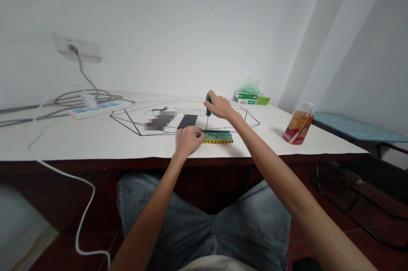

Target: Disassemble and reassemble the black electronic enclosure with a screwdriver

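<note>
My right hand (219, 105) is closed round the green handle of a screwdriver (208, 112). The screwdriver stands upright, its thin shaft pointing down at the back edge of a green circuit board (219, 136). Whether the tip touches the board is too small to tell. My left hand (188, 140) grips the board's left end, its fingers bent over it and hiding that part. Yellow and black parts line the board's front edge. Just behind my left hand lies a flat black rectangular piece (188, 121).
Small dark bits (219, 128) lie behind the board. A bottle of amber drink (298, 124) stands at right, near green and white boxes (246, 97). A power strip (98, 109) and cables are at left. A blurred-out patch (160, 121) covers something left of the black piece.
</note>
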Demonstrator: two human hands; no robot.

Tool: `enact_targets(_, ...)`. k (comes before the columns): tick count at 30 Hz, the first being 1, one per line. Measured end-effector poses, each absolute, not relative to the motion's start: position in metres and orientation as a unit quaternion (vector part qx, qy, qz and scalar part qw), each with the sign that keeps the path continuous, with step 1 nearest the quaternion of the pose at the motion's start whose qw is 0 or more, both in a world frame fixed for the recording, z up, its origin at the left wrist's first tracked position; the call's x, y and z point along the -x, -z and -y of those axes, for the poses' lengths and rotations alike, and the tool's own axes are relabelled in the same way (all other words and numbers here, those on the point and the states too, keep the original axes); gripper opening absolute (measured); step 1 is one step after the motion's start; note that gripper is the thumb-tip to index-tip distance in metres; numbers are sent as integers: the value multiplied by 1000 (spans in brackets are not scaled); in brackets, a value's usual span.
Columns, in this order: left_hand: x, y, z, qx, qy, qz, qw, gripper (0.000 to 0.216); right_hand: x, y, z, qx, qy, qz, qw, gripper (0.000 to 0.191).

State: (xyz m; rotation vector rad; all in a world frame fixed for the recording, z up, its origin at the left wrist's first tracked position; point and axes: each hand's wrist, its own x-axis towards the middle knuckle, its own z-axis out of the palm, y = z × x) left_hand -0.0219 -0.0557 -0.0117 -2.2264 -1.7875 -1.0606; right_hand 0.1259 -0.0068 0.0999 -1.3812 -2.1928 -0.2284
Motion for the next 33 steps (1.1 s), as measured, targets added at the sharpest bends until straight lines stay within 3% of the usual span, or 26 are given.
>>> enact_targets(4, 22, 12, 55, 730, 349, 586, 44, 26, -125, -103, 5, 474, 95, 838, 253, 22)
enact_targets(8, 22, 12, 56, 728, 355, 585, 39, 26, -121, -102, 6, 507, 147, 811, 252, 35)
enact_targets(14, 23, 11, 56, 729, 356, 584, 33, 25, -125, -111, 10, 493, 31, 836, 238, 23)
enact_targets(16, 23, 12, 55, 728, 359, 583, 33, 25, -127, -111, 10, 472, 50, 846, 244, 19)
enact_targets(22, 24, 15, 53, 729, 368, 577, 35, 25, -126, -103, 9, 532, 149, 795, 251, 39)
enact_targets(28, 26, 19, 50, 728, 373, 574, 40, 26, -131, -105, 9, 494, 78, 829, 251, 24)
enact_targets(33, 26, 19, 49, 731, 368, 573, 44, 27, -131, -95, 9, 507, 141, 804, 277, 38)
